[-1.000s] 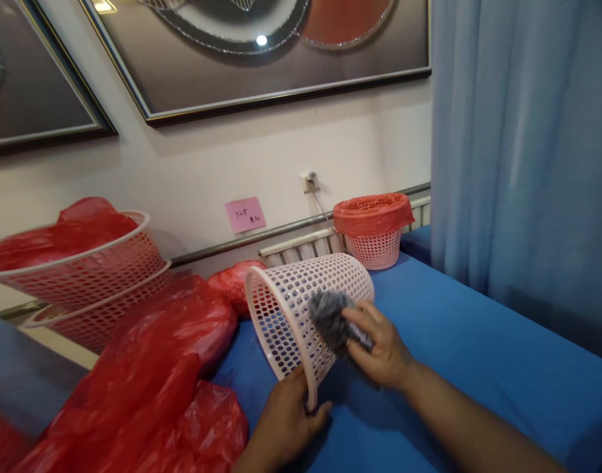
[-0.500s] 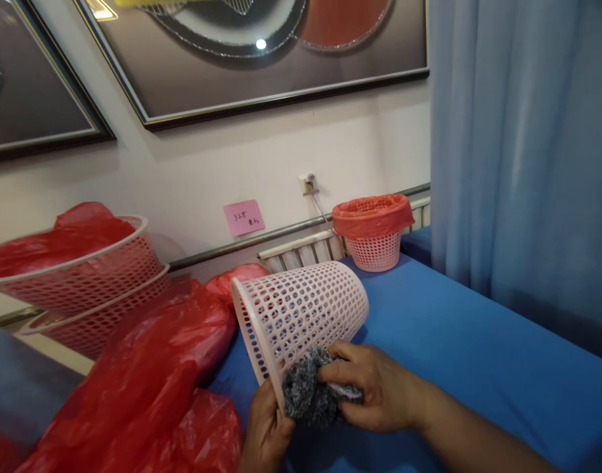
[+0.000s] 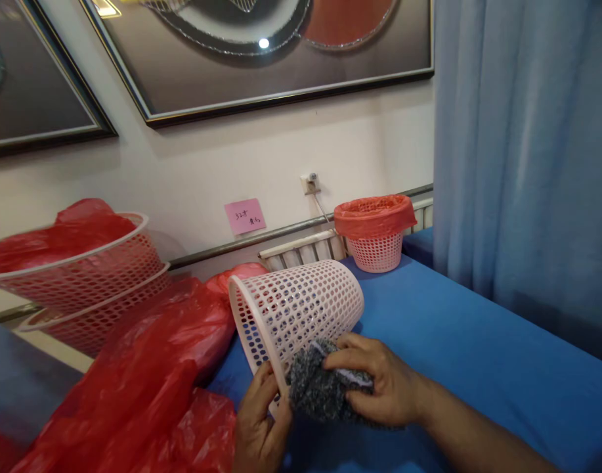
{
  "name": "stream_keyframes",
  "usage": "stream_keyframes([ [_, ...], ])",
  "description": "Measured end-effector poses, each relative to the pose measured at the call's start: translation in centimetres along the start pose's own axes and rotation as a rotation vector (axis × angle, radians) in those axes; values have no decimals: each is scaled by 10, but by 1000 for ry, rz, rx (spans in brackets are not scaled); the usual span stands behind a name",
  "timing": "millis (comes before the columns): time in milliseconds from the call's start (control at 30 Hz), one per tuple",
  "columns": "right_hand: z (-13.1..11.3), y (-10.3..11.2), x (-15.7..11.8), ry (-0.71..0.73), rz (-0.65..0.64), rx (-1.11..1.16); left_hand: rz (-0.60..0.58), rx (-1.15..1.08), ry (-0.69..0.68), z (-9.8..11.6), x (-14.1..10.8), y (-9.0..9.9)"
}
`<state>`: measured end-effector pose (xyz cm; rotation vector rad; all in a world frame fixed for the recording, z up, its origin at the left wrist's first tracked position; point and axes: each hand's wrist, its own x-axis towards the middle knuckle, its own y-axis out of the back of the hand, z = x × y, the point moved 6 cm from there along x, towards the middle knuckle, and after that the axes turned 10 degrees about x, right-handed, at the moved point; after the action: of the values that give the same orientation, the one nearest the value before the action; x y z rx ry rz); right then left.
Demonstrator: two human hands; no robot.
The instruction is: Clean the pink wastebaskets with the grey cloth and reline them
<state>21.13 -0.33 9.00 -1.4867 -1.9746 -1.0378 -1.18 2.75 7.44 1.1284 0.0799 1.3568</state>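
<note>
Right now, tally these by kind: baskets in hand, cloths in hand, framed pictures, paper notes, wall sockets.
Pale pink basket, in hand: 1
Grey cloth, in hand: 1
Framed pictures: 2
Pink paper note: 1
Wall socket: 1
Total: 6

Blue-covered surface [image 3: 458, 341]: white perforated basket [image 3: 301, 305] on side, red plastic bags [image 3: 153, 368], upright red-lined basket [image 3: 377, 253] farther back.
</note>
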Motion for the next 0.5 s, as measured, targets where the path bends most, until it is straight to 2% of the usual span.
stream_keyframes([
  [100,-5,4,-4,114,155,39,-131,91,-152,30,2,-5],
  [167,-5,-2,-6,141,160,3,-231,132,-196,41,2,-12],
  [233,5,-3,-7,97,179,-89,-300,133,-195,45,3,-18],
  [300,24,13,-7,-15,320,-197,-333,114,-156,41,7,-21],
  [433,81,84,-26,-446,811,-302,-359,109,-33,21,16,-23],
  [500,104,109,-36,-627,928,-269,-389,123,18,12,17,-25],
])
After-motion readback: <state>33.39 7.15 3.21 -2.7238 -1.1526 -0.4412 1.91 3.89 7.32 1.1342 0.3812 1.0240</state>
